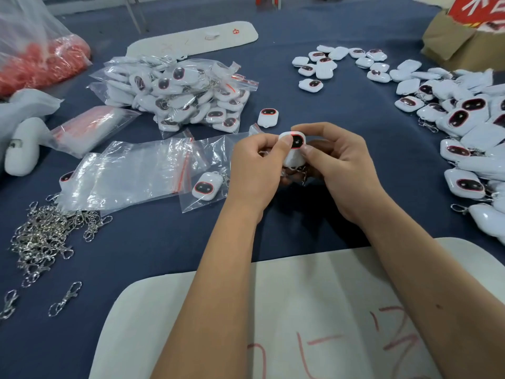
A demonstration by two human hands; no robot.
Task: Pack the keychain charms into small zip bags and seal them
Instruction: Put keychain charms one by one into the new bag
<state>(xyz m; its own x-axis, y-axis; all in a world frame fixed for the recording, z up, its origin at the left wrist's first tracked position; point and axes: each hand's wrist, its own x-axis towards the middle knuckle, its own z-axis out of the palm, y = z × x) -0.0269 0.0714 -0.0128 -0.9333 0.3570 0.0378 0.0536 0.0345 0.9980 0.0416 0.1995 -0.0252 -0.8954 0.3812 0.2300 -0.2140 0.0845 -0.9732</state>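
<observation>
Mid-frame, your left hand [255, 165] and right hand [337, 162] both pinch one white keychain charm [295, 143]: likely light, hard, glossy; hold its edges.

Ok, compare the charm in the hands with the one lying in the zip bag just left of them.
The held charm is bare, pinched upright between the left hand and right hand; the bagged charm lies flat on the cloth inside a clear zip bag, untouched. Both are white with a dark, red-rimmed face.
</observation>
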